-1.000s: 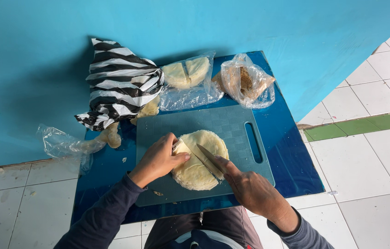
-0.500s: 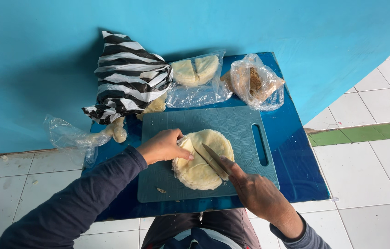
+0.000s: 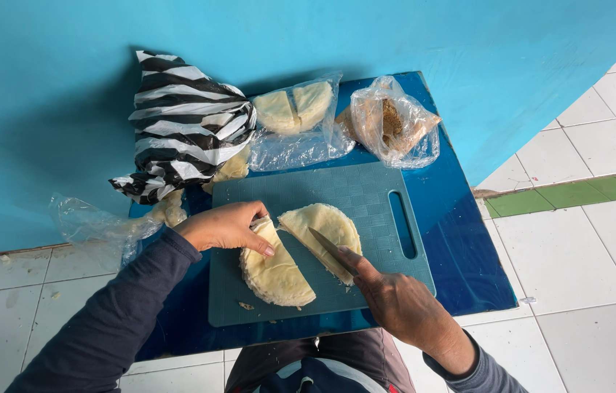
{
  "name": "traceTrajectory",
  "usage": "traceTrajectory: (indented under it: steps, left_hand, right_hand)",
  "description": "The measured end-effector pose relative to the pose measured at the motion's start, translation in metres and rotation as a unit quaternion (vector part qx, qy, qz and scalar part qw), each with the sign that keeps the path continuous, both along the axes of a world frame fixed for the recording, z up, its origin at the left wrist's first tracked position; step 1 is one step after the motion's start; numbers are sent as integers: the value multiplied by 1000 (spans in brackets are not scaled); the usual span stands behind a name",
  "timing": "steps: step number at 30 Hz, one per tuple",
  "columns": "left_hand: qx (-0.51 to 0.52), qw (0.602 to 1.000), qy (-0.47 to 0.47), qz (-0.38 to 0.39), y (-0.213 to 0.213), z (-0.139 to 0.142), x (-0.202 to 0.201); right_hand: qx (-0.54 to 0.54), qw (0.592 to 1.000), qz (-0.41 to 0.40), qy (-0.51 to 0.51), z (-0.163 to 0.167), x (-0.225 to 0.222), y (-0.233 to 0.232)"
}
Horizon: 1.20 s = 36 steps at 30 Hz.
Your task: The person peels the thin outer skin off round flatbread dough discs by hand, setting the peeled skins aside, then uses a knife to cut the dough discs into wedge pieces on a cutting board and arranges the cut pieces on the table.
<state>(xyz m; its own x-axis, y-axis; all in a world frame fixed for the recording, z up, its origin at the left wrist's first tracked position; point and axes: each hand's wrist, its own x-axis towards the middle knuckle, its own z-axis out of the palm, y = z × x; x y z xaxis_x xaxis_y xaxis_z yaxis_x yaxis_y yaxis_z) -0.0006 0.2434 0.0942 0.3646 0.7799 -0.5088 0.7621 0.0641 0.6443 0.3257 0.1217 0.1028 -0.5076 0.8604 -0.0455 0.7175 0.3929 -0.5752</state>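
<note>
Split now into two halves, the pale yellow round flat cake of soft dough or cheese, whole half a second ago, lies parted on the grey-green plastic cutting board (image 3: 366, 196). Its left half (image 3: 277, 273) has slid to the near left and the right half (image 3: 326, 231) sits just beside it, with a narrow wedge-shaped gap between them.

A left hand (image 3: 226, 227) in a dark blue sleeve rests curled on the far edge of the left half, fingertips pressing down on it. A right hand (image 3: 399, 306) is closed around the handle of a small steel-bladed knife (image 3: 331, 249), forefinger along the spine, the blade lying across the right half.

Judging by its look, the cake is soft, light and a little crumbly; it would likely sag or break if lifted by one edge, so it is best held flat from above or supported underneath.

Board and cake sit on a glossy dark blue tabletop (image 3: 461, 240). At the far side are a black-and-white striped plastic bag (image 3: 184, 131), a clear plastic bag of more pale cake pieces (image 3: 295, 116), and another clear bag holding something brown (image 3: 394, 129). A crumpled clear bag (image 3: 93, 224) lies at the left. White floor tiles (image 3: 599, 262) surround the table.
</note>
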Motion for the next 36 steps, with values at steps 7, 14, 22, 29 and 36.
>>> traceTrajectory:
  steps: [7, 14, 22, 29, 36]
  left_hand:
    - [-11, 1000, 4, -18, 4, -5, -1]
    - [9, 999, 29, -26, -1, 3, -1]
    - [21, 999, -18, -42, -4, -6, -22]
    - [63, 995, 21, -69, -20, 0, -40]
    - [259, 957, 110, -65, -24, 16, -35]
  right_hand:
    - [46, 997, 25, -53, 8, -30, -7]
    - [9, 987, 19, -161, 13, -86, 17]
    - [73, 983, 21, -167, 15, -78, -7]
    - [36, 988, 4, -149, 10, -72, -19]
    - [3, 982, -186, 33, 11, -6, -56]
